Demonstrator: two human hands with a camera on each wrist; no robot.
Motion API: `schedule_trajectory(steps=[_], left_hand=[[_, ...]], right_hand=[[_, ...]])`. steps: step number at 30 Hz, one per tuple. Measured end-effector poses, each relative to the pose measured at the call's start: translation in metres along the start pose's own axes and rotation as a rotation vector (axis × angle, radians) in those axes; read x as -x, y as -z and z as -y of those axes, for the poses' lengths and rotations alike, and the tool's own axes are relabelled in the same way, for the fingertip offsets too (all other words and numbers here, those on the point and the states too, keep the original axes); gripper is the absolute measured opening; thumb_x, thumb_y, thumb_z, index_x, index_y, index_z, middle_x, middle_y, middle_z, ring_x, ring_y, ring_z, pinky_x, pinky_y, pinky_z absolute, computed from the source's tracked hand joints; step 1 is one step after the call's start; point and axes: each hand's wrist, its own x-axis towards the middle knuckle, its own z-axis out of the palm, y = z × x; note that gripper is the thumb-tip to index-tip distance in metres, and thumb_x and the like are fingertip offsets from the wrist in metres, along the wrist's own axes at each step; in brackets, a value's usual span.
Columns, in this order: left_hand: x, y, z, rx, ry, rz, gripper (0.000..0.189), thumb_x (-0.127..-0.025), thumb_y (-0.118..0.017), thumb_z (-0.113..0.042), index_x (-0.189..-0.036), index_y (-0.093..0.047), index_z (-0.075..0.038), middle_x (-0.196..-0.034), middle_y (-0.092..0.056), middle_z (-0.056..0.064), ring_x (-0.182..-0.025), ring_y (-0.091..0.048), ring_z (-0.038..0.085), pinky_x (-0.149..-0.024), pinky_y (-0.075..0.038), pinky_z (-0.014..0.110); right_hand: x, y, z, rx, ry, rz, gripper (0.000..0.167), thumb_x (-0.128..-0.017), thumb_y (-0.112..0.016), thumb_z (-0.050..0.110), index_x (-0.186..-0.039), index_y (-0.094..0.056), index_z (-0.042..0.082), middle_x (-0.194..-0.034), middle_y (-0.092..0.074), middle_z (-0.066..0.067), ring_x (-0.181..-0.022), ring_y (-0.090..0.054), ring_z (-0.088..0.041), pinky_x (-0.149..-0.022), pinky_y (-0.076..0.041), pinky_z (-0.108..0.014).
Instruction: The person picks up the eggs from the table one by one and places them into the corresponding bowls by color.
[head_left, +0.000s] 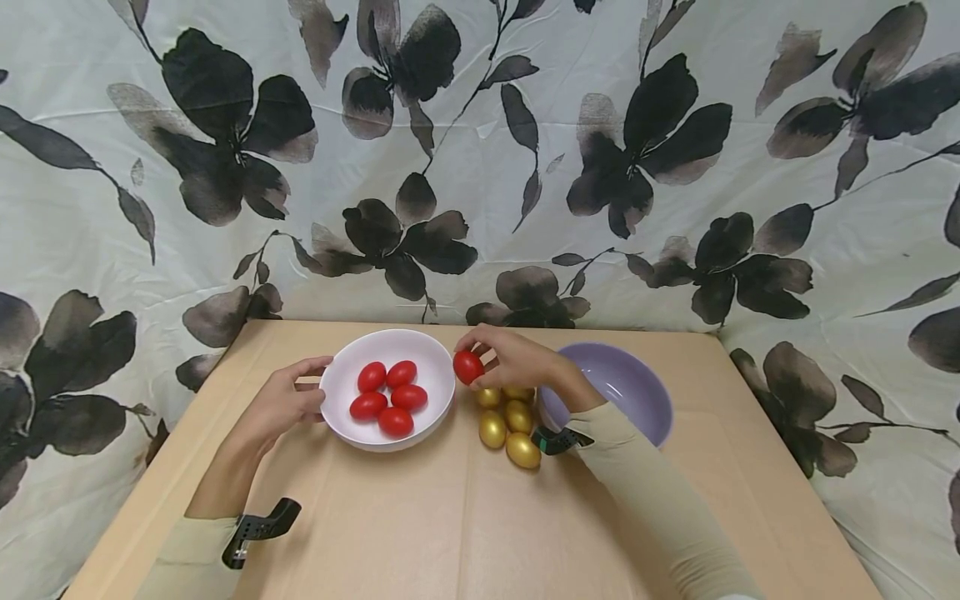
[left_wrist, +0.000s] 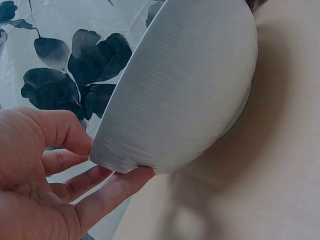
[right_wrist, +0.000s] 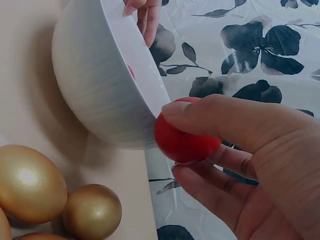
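Note:
A white bowl (head_left: 341,423) holds several red eggs (head_left: 395,422). At its left rim, my left hand (head_left: 288,396) grips the edge; the left wrist view shows the thumb and fingertips on the rim and outer wall of the white bowl (left_wrist: 185,85). My right hand (head_left: 517,358) pinches another red egg (head_left: 468,367) between thumb and fingers, right beside the bowl's right rim. In the right wrist view this red egg (right_wrist: 182,137) overlaps the rim. Below the right hand lie several gold eggs (head_left: 522,451), partly hidden by the hand and wrist.
A purple bowl (head_left: 637,383) stands on the right of the wooden table (head_left: 375,533), with the right forearm crossing in front of it. Behind the table hangs a white cloth (head_left: 525,208) with dark flowers. Each wrist wears a black band.

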Motion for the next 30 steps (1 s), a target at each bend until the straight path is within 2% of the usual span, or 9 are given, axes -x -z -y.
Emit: schedule_trajectory(steps=[3, 9, 15, 18, 24, 30], left_hand=[[-0.001, 0.000, 0.001, -0.002, 0.004, -0.001, 0.066, -0.093, -0.054, -0.001, -0.156, -0.035, -0.001, -0.153, -0.036, 0.029, -0.128, -0.053, 0.049, -0.081, -0.063, 0.044], [-0.002, -0.001, 0.003, 0.007, 0.010, -0.001, 0.066, -0.093, -0.054, 0.000, -0.156, -0.034, -0.002, -0.153, -0.035, 0.029, -0.128, -0.053, 0.049, -0.081, -0.063, 0.045], [-0.002, -0.001, 0.003, 0.010, 0.008, 0.000, 0.066, -0.093, -0.053, 0.000, -0.156, -0.034, -0.001, -0.153, -0.035, 0.029, -0.128, -0.052, 0.049, -0.081, -0.063, 0.045], [-0.002, -0.001, 0.003, 0.010, 0.007, 0.001, 0.066, -0.093, -0.053, 0.000, -0.156, -0.035, -0.001, -0.153, -0.036, 0.029, -0.128, -0.053, 0.049, -0.081, -0.063, 0.044], [-0.002, 0.000, 0.003, 0.007, 0.003, 0.003, 0.066, -0.093, -0.054, 0.000, -0.156, -0.034, -0.001, -0.153, -0.036, 0.029, -0.128, -0.053, 0.049, -0.081, -0.063, 0.045], [-0.004, 0.001, 0.003, 0.002, 0.002, 0.008, 0.067, -0.093, -0.054, -0.001, -0.157, -0.034, -0.002, -0.153, -0.036, 0.029, -0.128, -0.053, 0.048, -0.081, -0.063, 0.044]], right_hand=[[0.000, -0.001, 0.001, -0.020, -0.006, -0.009, 0.051, -0.085, -0.079, 0.009, -0.132, -0.059, 0.014, -0.129, -0.056, 0.001, -0.121, -0.058, -0.021, -0.094, -0.058, -0.030], [-0.003, -0.002, 0.003, -0.024, -0.002, -0.017, 0.053, -0.087, -0.073, 0.003, -0.138, -0.061, 0.012, -0.124, -0.052, 0.000, -0.120, -0.056, -0.019, -0.096, -0.058, -0.036], [-0.006, -0.004, 0.003, -0.030, 0.027, -0.046, 0.053, -0.086, -0.073, 0.004, -0.135, -0.065, 0.020, -0.127, -0.056, 0.000, -0.117, -0.056, -0.016, -0.093, -0.058, -0.029], [-0.008, -0.005, 0.004, -0.027, 0.044, -0.047, 0.053, -0.086, -0.074, 0.005, -0.136, -0.064, 0.019, -0.129, -0.059, 0.001, -0.117, -0.057, -0.015, -0.094, -0.057, -0.028], [-0.012, -0.005, 0.008, -0.017, 0.045, -0.033, 0.052, -0.085, -0.074, 0.007, -0.135, -0.063, 0.015, -0.129, -0.062, 0.003, -0.116, -0.060, -0.015, -0.096, -0.057, -0.031], [-0.017, -0.004, 0.012, -0.039, 0.052, -0.013, 0.048, -0.084, -0.073, 0.007, -0.130, -0.065, 0.017, -0.125, -0.062, 0.004, -0.114, -0.060, -0.014, -0.097, -0.057, -0.033]])
